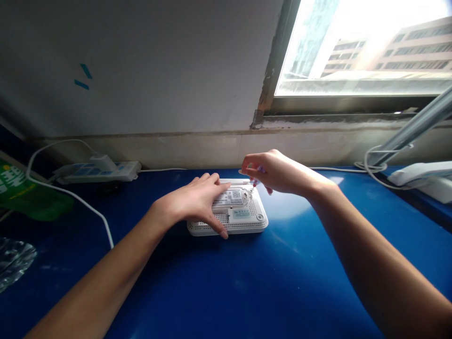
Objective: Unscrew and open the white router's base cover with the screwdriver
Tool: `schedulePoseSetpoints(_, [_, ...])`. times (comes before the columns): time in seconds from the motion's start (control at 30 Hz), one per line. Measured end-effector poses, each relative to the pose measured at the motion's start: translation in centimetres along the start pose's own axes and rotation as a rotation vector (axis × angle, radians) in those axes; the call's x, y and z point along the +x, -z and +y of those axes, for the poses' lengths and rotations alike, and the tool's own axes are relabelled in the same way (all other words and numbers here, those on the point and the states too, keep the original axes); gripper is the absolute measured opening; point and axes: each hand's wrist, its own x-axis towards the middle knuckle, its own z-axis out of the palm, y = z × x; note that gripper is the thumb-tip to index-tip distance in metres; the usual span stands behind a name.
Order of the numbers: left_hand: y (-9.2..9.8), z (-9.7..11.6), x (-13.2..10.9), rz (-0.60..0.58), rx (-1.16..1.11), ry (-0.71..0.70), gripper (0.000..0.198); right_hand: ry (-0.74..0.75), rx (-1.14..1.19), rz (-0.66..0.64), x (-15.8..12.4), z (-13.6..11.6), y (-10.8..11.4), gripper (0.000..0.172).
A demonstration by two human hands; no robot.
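A white router (243, 214) lies underside up on the blue table, showing vent holes, printed labels and round corner recesses. My left hand (201, 197) is spread across its left part, the thumb at the near edge and the fingers toward the far edge, gripping it against the table. Above the far right corner, my right hand (263, 169) is closed round a small screwdriver (259, 175) with a see-through purplish handle. The reddish lower end of the screwdriver points down at the corner recess. Much of the handle is hidden by the fingers, and I cannot tell whether the tip touches a screw.
A power strip (129, 171) with a white plug (103, 162) stands at the back left, its white cable (83, 200) looping forward. A green package (31, 193) and clear plastic (16, 261) lie left. A metal pole (409, 132) and a white device (429, 179) are right, below the window.
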Motion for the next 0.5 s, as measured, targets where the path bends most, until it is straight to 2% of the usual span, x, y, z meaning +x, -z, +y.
schedulePoseSetpoints(0.07, [-0.07, -0.12, -0.05, 0.006, -0.005, -0.003, 0.096, 0.030, 0.020, 0.002, -0.12, 0.24, 0.16, 0.024])
schedulePoseSetpoints(0.2, [-0.10, -0.15, -0.21, 0.003, -0.012, 0.006, 0.105, 0.196, 0.002, 0.017, -0.52, 0.73, 0.65, 0.069])
schedulePoseSetpoints(0.27, [-0.12, -0.16, -0.25, 0.001, -0.011, 0.011, 0.109, 0.232, -0.023, 0.023, -0.59, 0.78, 0.78, 0.075])
schedulePoseSetpoints(0.3, [-0.14, -0.18, -0.26, 0.002, -0.010, 0.013, 0.110, 0.234, -0.041, 0.027, -0.56, 0.77, 0.77, 0.069])
schedulePoseSetpoints(0.4, [-0.26, -0.28, -0.22, 0.008, -0.007, 0.012, 0.113, 0.193, -0.098, 0.080, -0.24, 0.71, 0.41, 0.030])
schedulePoseSetpoints(0.43, [-0.30, -0.30, -0.21, 0.013, -0.006, 0.010, 0.113, 0.171, -0.107, 0.097, -0.10, 0.71, 0.23, 0.024])
schedulePoseSetpoints(0.5, [-0.32, -0.29, -0.20, 0.018, -0.003, 0.006, 0.112, 0.141, -0.100, 0.115, 0.15, 0.78, -0.11, 0.024])
